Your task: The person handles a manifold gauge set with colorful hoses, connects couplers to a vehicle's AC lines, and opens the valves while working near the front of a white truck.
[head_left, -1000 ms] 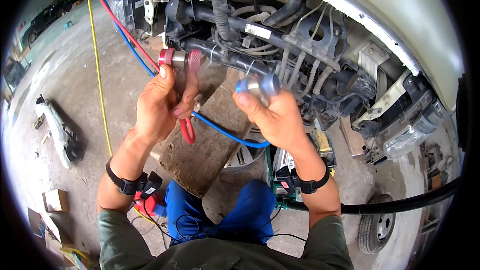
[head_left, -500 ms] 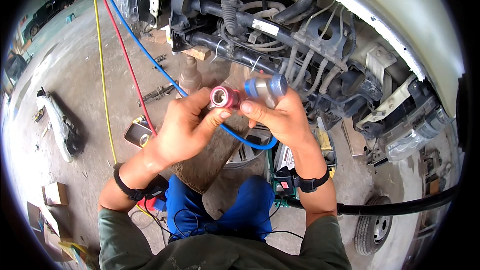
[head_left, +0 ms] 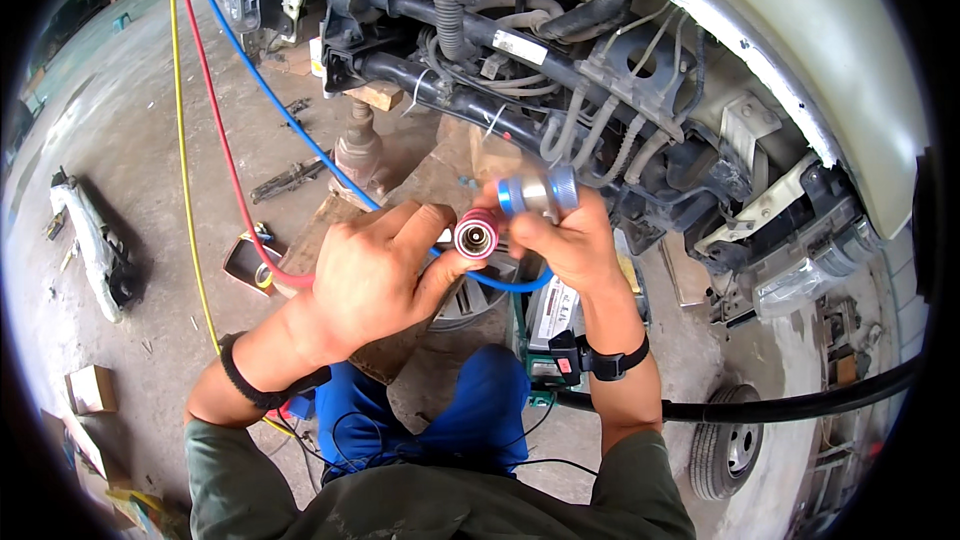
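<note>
My left hand (head_left: 372,275) is closed round a red hose coupler (head_left: 477,238), its round open end pointing toward me. A red hose (head_left: 238,202) runs down into that hand from the upper left. Close beside it, my right hand (head_left: 578,245) grips a blue and silver hose coupler (head_left: 563,189), lying sideways with its ribbed blue knob to the right. The right thumb and fingertips are blurred near the red coupler; whether they touch it I cannot tell. A blue hose (head_left: 300,128) passes behind my left hand and loops up under my right.
Ahead stands a vehicle's exposed front end with black crossbars (head_left: 455,100) and pipes, under a pale body panel (head_left: 830,50). A yellow hose (head_left: 187,185) hangs at left. On the floor lie a headlamp-like part (head_left: 100,245), a small tray (head_left: 250,268) and a wheel (head_left: 725,445).
Both hands have come slightly lower in view, bringing the couplers with them. The red coupler's open end now faces me more squarely, and the left hand shows more of its back.
</note>
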A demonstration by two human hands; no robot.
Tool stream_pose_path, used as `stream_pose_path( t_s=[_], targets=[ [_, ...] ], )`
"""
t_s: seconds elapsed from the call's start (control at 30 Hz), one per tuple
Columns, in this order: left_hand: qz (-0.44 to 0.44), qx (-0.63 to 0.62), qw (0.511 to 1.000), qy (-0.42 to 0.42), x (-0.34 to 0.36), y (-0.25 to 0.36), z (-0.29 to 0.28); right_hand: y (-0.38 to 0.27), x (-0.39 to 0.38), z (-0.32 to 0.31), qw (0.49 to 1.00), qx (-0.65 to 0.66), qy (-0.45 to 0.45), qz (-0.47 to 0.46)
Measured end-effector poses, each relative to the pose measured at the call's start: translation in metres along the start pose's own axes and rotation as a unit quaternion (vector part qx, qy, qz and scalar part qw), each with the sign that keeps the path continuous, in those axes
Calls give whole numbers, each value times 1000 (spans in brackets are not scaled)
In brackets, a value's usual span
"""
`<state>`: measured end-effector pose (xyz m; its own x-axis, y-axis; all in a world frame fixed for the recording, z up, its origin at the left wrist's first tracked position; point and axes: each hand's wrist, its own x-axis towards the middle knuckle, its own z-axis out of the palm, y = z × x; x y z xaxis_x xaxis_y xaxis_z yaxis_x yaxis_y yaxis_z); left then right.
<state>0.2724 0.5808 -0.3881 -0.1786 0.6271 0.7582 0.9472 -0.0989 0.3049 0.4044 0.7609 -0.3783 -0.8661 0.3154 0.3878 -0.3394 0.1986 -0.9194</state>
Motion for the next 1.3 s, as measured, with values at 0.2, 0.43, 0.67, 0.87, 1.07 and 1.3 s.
stream_pose_path(
  t_s=[0.2,0.43,0.67,0.87,1.07,1.3],
  targets=[
    [-28,-41,998,-26,-1,3,2,8,-7,-38,971,235,20,-41],
    [-37,-59,997,-36,7,14,-2,9,-10,-44,905,425,18,24],
    [-38,-35,997,-54,8,15,2,20,-11,-28,905,425,-20,23],
    [-18,-47,998,-50,10,13,1,27,-16,-22,950,311,4,26],
    [-37,-244,957,-152,15,-4,-1,16,-26,-2,978,207,-25,2],
    [-183,-484,821,-241,21,-17,1,10,-25,11,986,159,-46,-27]
  ],
)
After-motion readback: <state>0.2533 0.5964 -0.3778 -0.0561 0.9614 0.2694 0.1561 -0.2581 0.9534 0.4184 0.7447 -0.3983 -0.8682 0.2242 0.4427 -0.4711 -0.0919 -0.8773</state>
